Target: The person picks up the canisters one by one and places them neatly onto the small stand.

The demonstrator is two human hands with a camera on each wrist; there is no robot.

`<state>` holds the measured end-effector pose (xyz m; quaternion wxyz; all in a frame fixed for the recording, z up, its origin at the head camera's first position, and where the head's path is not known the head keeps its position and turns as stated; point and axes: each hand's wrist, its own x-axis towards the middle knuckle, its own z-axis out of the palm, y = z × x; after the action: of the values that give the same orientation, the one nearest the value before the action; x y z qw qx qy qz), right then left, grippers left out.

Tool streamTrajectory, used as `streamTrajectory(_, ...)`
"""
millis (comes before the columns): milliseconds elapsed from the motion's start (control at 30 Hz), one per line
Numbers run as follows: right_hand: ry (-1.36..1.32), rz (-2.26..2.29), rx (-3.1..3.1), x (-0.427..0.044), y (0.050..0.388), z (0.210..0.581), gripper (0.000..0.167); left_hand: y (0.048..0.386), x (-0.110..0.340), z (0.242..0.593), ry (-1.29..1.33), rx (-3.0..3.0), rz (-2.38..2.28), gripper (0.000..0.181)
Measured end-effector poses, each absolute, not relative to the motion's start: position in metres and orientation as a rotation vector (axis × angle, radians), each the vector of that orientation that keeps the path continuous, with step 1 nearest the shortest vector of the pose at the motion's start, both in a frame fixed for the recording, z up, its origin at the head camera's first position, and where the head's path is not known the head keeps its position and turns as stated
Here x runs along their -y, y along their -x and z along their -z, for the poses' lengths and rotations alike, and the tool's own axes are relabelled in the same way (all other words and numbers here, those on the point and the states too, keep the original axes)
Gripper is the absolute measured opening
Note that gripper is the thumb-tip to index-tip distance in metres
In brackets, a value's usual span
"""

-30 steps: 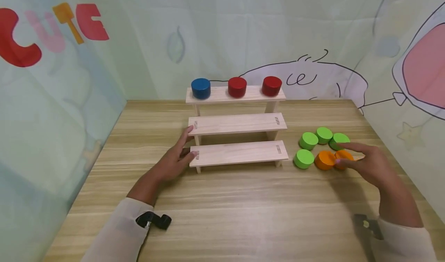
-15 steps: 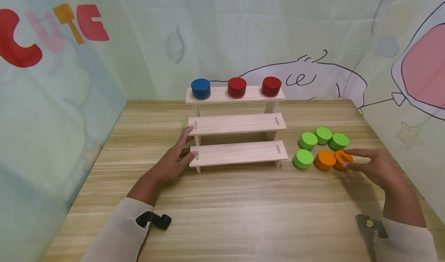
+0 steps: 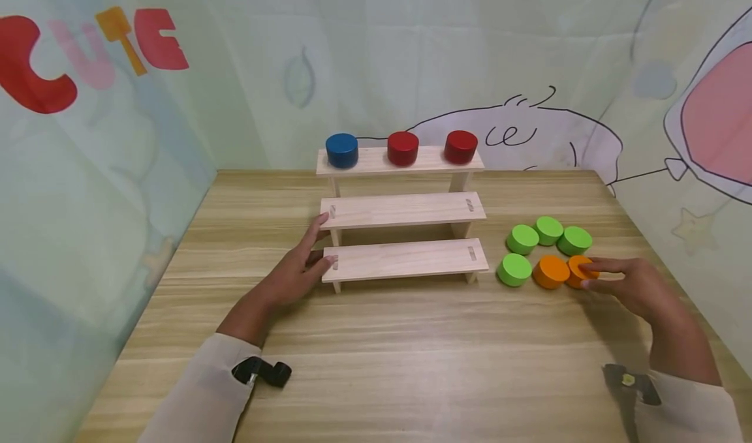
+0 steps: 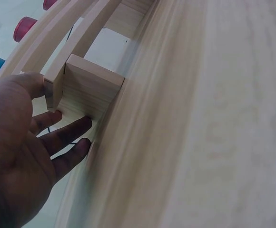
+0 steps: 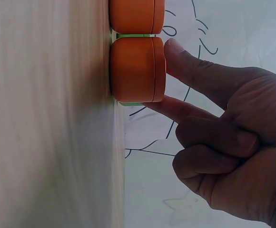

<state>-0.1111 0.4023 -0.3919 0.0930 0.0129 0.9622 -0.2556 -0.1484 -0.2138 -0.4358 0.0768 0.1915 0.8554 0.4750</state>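
My left hand (image 3: 294, 273) rests against the left end of a three-step wooden rack (image 3: 405, 208). Its thumb touches the lowest shelf's end; the forefinger reaches the middle shelf's corner. In the left wrist view the other fingers (image 4: 71, 133) are spread, fairly straight, beside the rack's leg. At the right, my right hand (image 3: 643, 290) pinches an orange round block (image 3: 577, 272) between thumb and forefinger, the remaining fingers folded. That block (image 5: 135, 70) stands on the table beside a second orange round block (image 3: 551, 271). On the top shelf sit a blue block (image 3: 342, 151) and two red blocks (image 3: 402, 149).
Several green round blocks (image 3: 514, 270) lie near the orange ones, right of the rack. The wood-grain table (image 3: 382, 365) meets a printed cloth backdrop (image 3: 258, 91) at the back and sides. Each sleeve (image 3: 196, 391) carries a black strap piece (image 3: 261, 371).
My right hand has drawn slightly right and down, off the green block at the back right, and now has thumb and forefinger at the right-hand orange block. The left hand stays at the rack.
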Motion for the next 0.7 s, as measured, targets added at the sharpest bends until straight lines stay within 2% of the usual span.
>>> streamTrajectory(467,-0.133,0.775,-2.869,-0.3960,0.1147,0.3929,0.051,0.1493,0.2145,0.4343,-0.580,-2.566,-1.429,0.083)
streamTrajectory(700,-0.148,0.743,-2.899,-0.3957,0.1123,0.3932,0.052,0.1496,0.2132,0.4349,-0.582,-2.570,-1.425,0.084)
